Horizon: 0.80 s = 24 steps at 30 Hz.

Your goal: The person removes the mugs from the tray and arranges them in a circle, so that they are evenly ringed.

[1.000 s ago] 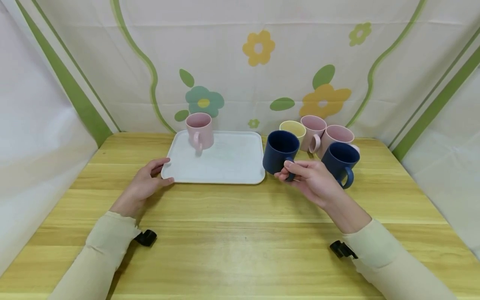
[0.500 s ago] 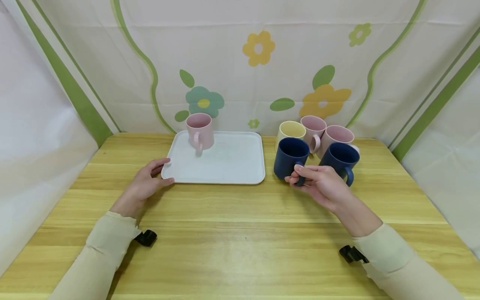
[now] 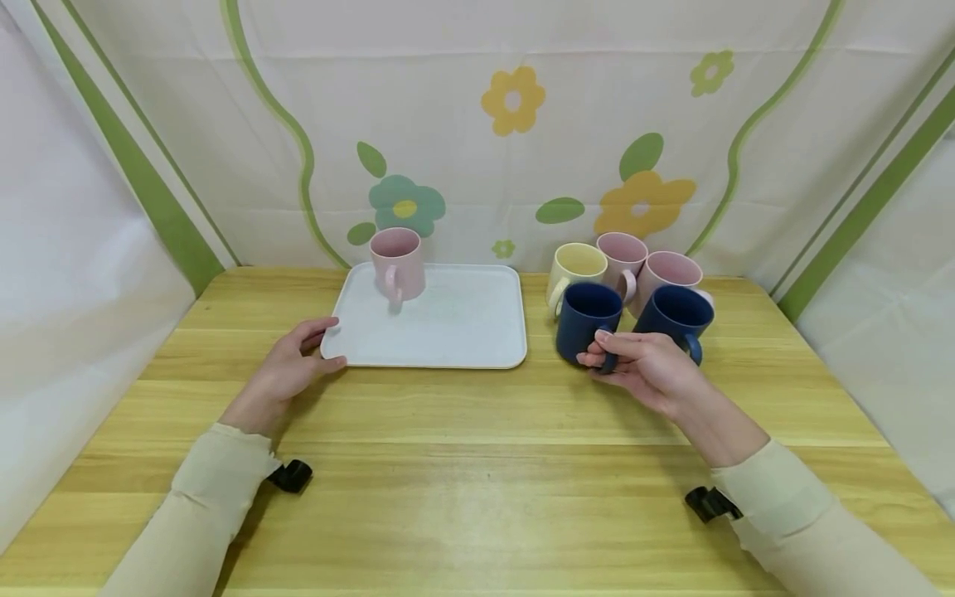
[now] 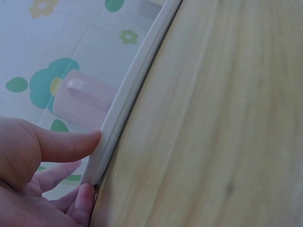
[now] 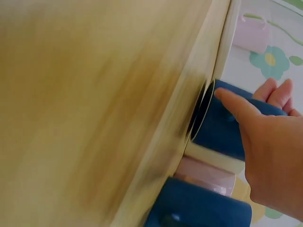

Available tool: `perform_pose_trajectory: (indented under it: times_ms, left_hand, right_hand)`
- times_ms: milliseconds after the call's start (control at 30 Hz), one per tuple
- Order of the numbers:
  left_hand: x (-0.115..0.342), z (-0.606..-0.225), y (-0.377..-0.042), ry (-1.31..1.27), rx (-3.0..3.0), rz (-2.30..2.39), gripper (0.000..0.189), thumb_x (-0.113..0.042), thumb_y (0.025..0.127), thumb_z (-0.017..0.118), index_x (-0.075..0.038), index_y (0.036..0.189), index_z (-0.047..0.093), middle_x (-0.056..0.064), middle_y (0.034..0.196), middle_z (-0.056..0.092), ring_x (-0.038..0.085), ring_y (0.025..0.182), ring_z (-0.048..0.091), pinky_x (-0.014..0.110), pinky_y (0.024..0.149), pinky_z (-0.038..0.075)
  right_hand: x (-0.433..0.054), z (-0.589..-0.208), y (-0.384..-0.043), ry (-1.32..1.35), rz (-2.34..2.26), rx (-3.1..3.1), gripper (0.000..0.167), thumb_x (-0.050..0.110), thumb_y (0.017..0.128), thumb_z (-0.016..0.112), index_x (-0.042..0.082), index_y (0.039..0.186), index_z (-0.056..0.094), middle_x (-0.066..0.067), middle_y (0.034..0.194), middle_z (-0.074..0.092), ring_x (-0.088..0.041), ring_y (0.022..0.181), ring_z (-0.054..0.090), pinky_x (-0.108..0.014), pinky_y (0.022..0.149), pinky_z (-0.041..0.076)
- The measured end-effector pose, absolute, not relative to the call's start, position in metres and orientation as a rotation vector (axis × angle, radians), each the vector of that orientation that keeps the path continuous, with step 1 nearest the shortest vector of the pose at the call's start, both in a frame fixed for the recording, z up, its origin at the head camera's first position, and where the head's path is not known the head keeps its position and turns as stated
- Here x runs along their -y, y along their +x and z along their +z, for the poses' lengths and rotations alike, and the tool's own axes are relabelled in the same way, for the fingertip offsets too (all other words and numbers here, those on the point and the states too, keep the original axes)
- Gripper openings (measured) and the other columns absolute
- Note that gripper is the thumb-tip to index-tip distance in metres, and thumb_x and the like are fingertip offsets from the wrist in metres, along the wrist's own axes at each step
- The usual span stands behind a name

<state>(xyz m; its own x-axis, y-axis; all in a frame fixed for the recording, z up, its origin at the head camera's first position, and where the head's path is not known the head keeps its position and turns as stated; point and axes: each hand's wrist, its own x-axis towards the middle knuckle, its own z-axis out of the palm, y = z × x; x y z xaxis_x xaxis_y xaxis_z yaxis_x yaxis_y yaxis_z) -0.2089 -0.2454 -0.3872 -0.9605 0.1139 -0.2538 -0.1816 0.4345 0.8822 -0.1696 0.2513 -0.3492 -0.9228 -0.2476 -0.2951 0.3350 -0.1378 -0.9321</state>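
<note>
My left hand grips the near left corner of a white tray, thumb on the front edge and fingers at the left side. In the left wrist view the thumb presses the tray's rim. A pink mug stands upright at the tray's back left, handle towards me. To the right of the tray, my right hand pinches the handle of a dark blue mug. That mug is upright, low over the table; whether its base touches the wood, I cannot tell.
Close around the held mug stand a yellow mug, two pink mugs and another dark blue mug. A flowered cloth rises behind the wooden table, with white cloth at both sides.
My right hand has moved the dark blue mug rightwards and nearer to me, away from the tray's right edge, uncovering more of the yellow mug. The left hand and tray have stayed put.
</note>
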Motion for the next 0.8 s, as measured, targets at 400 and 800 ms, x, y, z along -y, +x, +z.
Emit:
perform_pose_trajectory:
  times_ms: [400,800]
  left_hand:
    - [0.246,-0.387,-0.210,-0.063,-2.410,1.544,0.082,-0.011,0.101,0.072,-0.011,0.169,0.026,0.022,0.176,0.022,0.042,0.160,0.022,0.060,0.128,0.023]
    - [0.247,-0.387,-0.209,-0.070,-2.416,1.519,0.082,-0.015,0.102,0.070,-0.015,0.170,0.024,0.021,0.176,0.021,0.042,0.161,0.020,0.062,0.129,0.021]
  right_hand:
    - [-0.262,-0.350,-0.170,0.068,-2.049,-1.831,0.019,0.019,0.109,0.062,0.010,0.101,0.076,0.000,0.098,0.079,-0.010,0.105,0.078,-0.029,0.098,0.060]
    - [-0.270,-0.355,-0.177,0.060,-2.022,-1.841,0.020,0.021,0.109,0.061,0.009,0.104,0.076,0.001,0.102,0.078,-0.010,0.108,0.077,-0.027,0.099,0.059]
